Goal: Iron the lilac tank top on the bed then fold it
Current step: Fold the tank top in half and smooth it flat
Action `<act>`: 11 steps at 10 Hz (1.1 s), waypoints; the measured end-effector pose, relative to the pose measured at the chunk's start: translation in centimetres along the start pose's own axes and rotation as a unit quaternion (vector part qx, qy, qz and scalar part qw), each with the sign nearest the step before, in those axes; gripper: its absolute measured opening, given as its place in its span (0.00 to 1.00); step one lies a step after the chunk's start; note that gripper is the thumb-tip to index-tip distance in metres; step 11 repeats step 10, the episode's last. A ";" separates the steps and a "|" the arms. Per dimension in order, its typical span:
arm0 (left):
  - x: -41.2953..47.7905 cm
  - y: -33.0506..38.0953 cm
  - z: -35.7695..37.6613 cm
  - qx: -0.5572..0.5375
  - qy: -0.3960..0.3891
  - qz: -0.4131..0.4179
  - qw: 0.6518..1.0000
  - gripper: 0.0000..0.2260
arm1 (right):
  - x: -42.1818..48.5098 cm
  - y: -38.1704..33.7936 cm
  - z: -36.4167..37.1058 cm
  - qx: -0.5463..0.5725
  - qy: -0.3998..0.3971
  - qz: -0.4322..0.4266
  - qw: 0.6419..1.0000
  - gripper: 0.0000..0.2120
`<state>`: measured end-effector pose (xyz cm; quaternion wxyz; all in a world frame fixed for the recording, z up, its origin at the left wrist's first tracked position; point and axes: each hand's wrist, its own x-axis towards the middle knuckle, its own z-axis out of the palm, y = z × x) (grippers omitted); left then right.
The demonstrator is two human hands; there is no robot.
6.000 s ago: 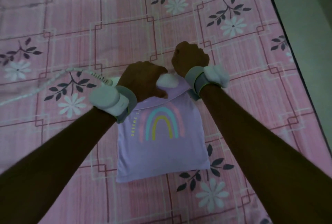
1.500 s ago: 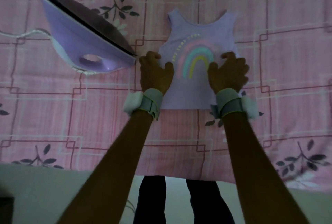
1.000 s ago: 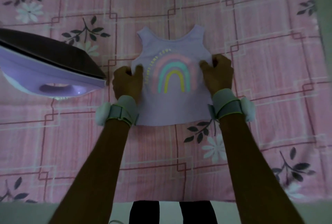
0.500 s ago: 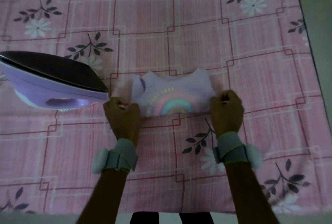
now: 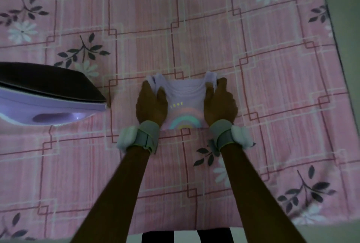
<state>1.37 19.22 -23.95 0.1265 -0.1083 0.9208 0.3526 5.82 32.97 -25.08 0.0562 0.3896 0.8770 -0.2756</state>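
1. Centrally, the lilac tank top lies on the pink patterned bedsheet, folded so that its straps sit at the 12 o'clock edge and its rainbow print shows at the 6 o'clock edge.
2. At the top's 9 o'clock side, the left hand grips the fabric, its fingers curled over the strap corner.
3. At the top's 3 o'clock side, the right hand likewise clenches the other strap corner.
4. Both wrists carry grey straps with white padded units: the left wristband and the right wristband.
5. Toward 9 o'clock of the garment, apart from it, a lilac clothes iron rests on its side on the sheet, dark soleplate facing 12 o'clock, nose pointing at the left hand.
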 end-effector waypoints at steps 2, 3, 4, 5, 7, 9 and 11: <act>4.6 8.9 2.5 0.024 0.055 0.151 0.987 0.24 | 7.0 -0.7 -6.2 0.047 0.126 0.044 0.990 0.22; 7.8 12.1 4.7 0.029 0.043 0.179 0.982 0.25 | 11.0 -0.2 -7.0 0.090 0.152 0.066 0.982 0.20; 11.4 11.8 8.1 0.042 -0.005 0.192 0.981 0.23 | 13.5 1.1 -5.0 -0.017 0.117 0.050 0.992 0.25; 12.0 9.8 9.8 0.057 -0.005 0.215 0.975 0.25 | 14.0 1.9 -3.6 -0.057 0.131 0.034 0.989 0.25; 11.6 10.2 9.1 0.056 0.018 0.245 0.968 0.28 | 14.4 0.8 -4.6 -0.113 0.177 -0.011 0.978 0.23; 8.8 14.7 3.1 0.033 0.050 0.261 0.964 0.12 | 10.0 -7.4 -8.5 0.021 0.148 -0.092 0.984 0.20; 8.5 16.8 -1.3 -0.015 -0.060 0.192 0.979 0.09 | 7.7 -11.2 -11.6 0.173 0.135 -0.076 0.973 0.17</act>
